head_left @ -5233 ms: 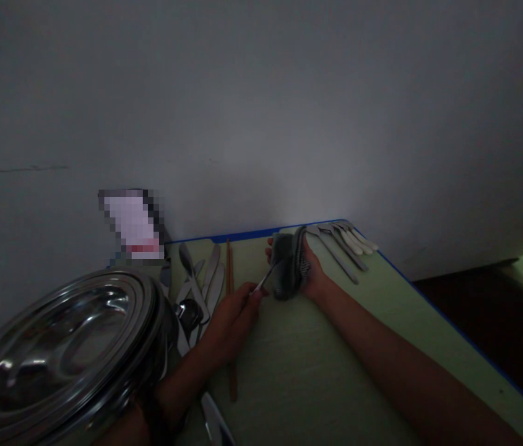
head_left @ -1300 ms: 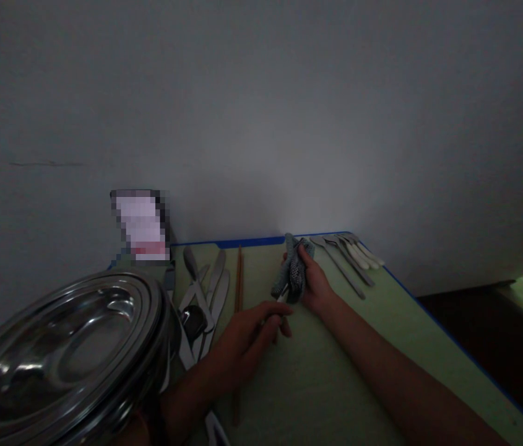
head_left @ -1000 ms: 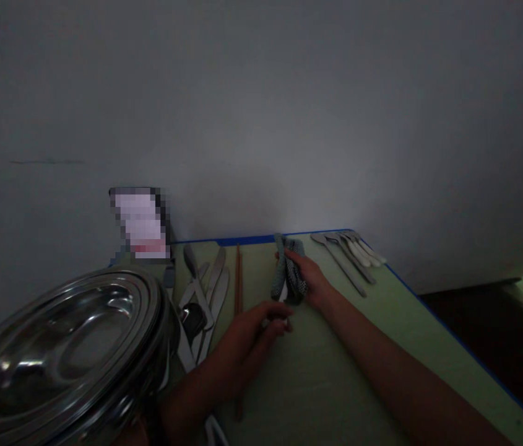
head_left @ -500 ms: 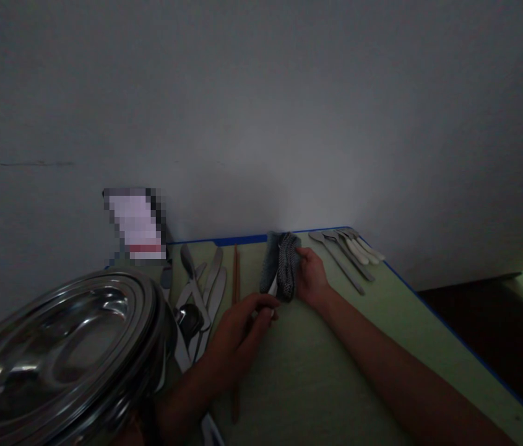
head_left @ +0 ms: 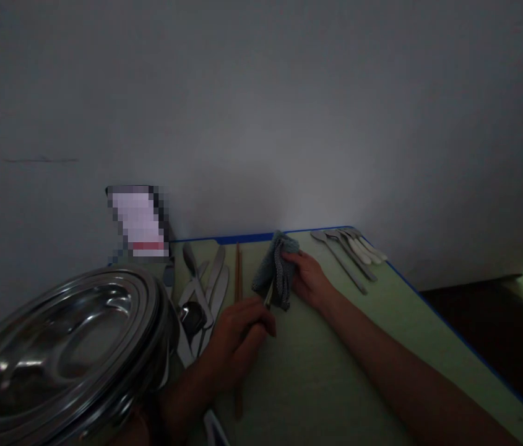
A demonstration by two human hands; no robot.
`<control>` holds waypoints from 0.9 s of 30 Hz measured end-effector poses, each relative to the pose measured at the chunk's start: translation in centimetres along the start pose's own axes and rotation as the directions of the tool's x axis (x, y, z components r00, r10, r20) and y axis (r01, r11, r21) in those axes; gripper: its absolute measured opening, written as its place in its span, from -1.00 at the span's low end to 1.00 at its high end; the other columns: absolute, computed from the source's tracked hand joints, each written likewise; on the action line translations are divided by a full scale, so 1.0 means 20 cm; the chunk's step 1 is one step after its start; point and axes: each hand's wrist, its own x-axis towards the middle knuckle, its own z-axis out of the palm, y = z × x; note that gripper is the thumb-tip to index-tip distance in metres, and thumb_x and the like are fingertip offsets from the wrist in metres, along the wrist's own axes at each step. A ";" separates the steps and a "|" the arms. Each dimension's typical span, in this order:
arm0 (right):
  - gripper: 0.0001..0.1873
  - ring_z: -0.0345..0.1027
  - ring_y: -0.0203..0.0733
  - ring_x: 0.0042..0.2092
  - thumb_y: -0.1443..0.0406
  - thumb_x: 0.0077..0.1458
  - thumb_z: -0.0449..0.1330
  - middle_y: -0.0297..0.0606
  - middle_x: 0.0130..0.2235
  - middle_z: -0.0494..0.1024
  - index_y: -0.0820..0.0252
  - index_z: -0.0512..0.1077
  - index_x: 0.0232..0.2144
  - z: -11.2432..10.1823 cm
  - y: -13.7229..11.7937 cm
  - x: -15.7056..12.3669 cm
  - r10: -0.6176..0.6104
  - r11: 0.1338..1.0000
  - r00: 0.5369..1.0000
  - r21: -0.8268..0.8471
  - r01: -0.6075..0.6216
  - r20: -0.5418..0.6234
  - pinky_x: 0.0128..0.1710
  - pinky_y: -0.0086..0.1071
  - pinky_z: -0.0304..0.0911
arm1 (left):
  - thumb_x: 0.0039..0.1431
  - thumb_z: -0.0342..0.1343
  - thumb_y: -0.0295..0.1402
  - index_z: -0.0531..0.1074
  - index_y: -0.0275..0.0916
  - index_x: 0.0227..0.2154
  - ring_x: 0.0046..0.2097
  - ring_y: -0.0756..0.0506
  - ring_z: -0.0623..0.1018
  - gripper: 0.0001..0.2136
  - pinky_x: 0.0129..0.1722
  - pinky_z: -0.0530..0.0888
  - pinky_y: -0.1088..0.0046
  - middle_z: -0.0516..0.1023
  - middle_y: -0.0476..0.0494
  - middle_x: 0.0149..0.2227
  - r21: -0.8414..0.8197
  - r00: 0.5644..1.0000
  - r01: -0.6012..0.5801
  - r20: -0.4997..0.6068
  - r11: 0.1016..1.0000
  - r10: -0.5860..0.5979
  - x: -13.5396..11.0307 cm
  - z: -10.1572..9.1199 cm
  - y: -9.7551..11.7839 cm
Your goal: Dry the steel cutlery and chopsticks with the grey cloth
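Holding a bunched grey cloth (head_left: 268, 266) in my right hand (head_left: 310, 279) over the far part of the table (head_left: 330, 365), I have, on my remote view, the left hand (head_left: 242, 331) closed round a slim metal utensil (head_left: 269, 295) (its far end hidden in the folds), above chopsticks (head_left: 239, 272) and left of laid-out cutlery (head_left: 353, 256).

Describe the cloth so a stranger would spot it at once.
Start at the green table against the grey wall. Near its far edge, the right hand holds the cloth, right of the chopsticks. It alone is soft, bunched fabric among stiff cutlery.
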 end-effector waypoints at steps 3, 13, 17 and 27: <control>-0.84 0.46 -0.20 -0.29 0.46 -0.22 0.24 -0.35 -0.49 0.56 0.22 0.44 -0.46 0.00 0.01 0.00 -0.004 1.000 1.000 -0.011 0.004 0.023 -0.19 -0.32 0.37 | 0.07 -0.17 -0.49 0.33 -0.26 -0.55 -0.43 -0.01 0.36 -0.80 -0.41 0.23 0.49 0.30 -0.01 -0.52 -0.031 1.000 -0.028 0.007 0.999 0.028 -0.01 -0.01 0.01; -0.83 0.45 -0.17 -0.20 0.23 -0.05 0.23 -0.27 -0.39 0.58 0.21 0.42 -0.39 0.01 0.01 -0.01 -0.015 1.000 0.997 0.022 0.016 -0.070 -0.16 -0.27 0.37 | 0.24 -0.25 -0.36 0.17 -0.22 -0.59 -0.42 -0.02 0.31 -0.71 -0.39 0.23 0.47 0.23 0.02 -0.52 -0.097 0.998 0.012 0.058 0.995 -0.006 0.00 -0.01 0.02; -0.89 0.45 -0.15 -0.19 0.28 0.01 0.16 -0.23 -0.39 0.59 0.22 0.41 -0.39 0.01 0.01 -0.01 0.009 0.999 0.991 0.051 -0.002 -0.134 -0.17 -0.26 0.37 | 0.21 -0.14 -0.34 0.27 -0.22 -0.43 -0.39 -0.01 0.36 -0.84 -0.38 0.27 0.50 0.32 0.01 -0.45 -0.012 0.976 0.092 0.198 0.996 -0.088 0.00 0.01 0.04; -0.61 0.47 -0.23 -0.25 0.53 -0.20 0.12 -0.33 -0.34 0.60 0.16 0.40 -0.25 0.01 -0.03 -0.04 0.042 0.996 0.986 -0.082 -0.030 0.158 -0.21 -0.33 0.36 | 0.22 -0.16 -0.36 0.30 -0.24 -0.45 -0.39 0.00 0.40 -0.81 -0.38 0.28 0.52 0.36 0.01 -0.46 0.042 0.970 0.090 0.223 0.995 -0.098 -0.01 0.02 0.03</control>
